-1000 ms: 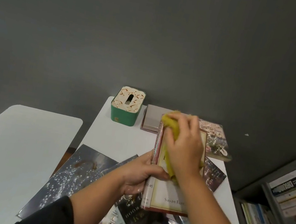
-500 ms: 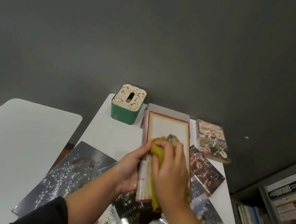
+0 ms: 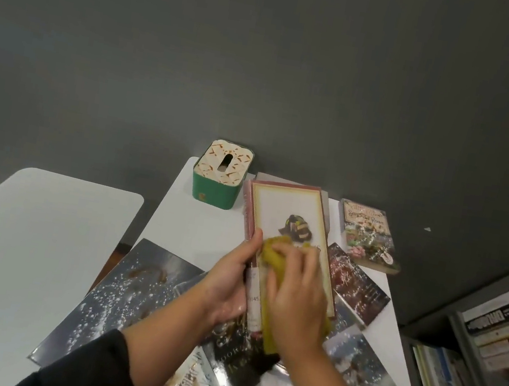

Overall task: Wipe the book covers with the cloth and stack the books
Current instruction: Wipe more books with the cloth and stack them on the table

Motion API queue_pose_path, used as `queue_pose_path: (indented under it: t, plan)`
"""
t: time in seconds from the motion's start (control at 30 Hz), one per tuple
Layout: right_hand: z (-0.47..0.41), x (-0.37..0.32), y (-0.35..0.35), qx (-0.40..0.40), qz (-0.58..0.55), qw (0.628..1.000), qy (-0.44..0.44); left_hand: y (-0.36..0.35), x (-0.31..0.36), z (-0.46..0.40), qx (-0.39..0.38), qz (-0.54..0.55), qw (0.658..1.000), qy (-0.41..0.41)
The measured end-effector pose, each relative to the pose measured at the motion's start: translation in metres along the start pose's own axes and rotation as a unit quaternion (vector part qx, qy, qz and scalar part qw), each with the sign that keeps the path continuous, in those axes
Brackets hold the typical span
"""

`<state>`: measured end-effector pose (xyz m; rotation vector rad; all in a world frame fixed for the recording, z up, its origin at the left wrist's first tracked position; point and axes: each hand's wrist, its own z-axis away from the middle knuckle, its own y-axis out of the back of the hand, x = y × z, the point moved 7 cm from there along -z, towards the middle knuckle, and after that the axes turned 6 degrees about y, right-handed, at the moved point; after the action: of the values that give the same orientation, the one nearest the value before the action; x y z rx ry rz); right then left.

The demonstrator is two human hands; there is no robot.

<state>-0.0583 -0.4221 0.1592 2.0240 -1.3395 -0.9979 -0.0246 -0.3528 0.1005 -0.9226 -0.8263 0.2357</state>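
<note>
A cream-covered book with a red border [image 3: 287,211] lies tilted over the white table [image 3: 193,233]. My left hand [image 3: 228,285] grips its spine edge, thumb on the cover. My right hand [image 3: 295,296] presses a yellow cloth [image 3: 273,254] onto the lower half of the cover, fingers curled over the cloth. A flowery paperback [image 3: 368,234] lies at the back right. Several dark glossy books [image 3: 137,294] are spread over the near part of the table, one [image 3: 355,284] just right of the held book.
A green tissue box [image 3: 221,176] stands at the table's back left, against the grey wall. A second white table [image 3: 15,241] sits to the left. A grey bookshelf [image 3: 489,346] full of books stands to the right.
The held book has dropped from raised to lower and flatter. My right hand with the cloth has slid from the top of the cover down to its lower half.
</note>
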Motion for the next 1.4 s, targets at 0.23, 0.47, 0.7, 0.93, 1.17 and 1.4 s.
queue_pose_path:
  t: [0.23,0.47,0.7,0.93,1.17,1.4]
  plan:
    - [-0.011,0.045,0.011,0.026,0.024,0.995,-0.091,0.0,0.003,0.001,0.017,-0.027,0.999,-0.005]
    - [0.018,-0.022,0.001,-0.005,-0.01,0.997,0.073,0.002,0.013,0.001,0.01,0.023,1.0,-0.007]
    - [0.012,0.063,-0.001,-0.039,-0.01,0.993,-0.114,0.01,0.017,0.0,0.03,0.011,0.999,-0.017]
    - [0.029,-0.037,-0.003,-0.05,0.002,0.994,0.095,0.012,0.005,-0.006,0.041,0.034,0.998,0.02]
    - [0.004,0.049,0.007,-0.006,0.003,0.999,-0.033,0.007,0.018,-0.008,0.025,0.03,0.999,-0.014]
    - [0.028,0.031,0.006,-0.083,-0.006,0.996,0.031,0.015,0.02,-0.015,0.016,0.058,0.998,0.01]
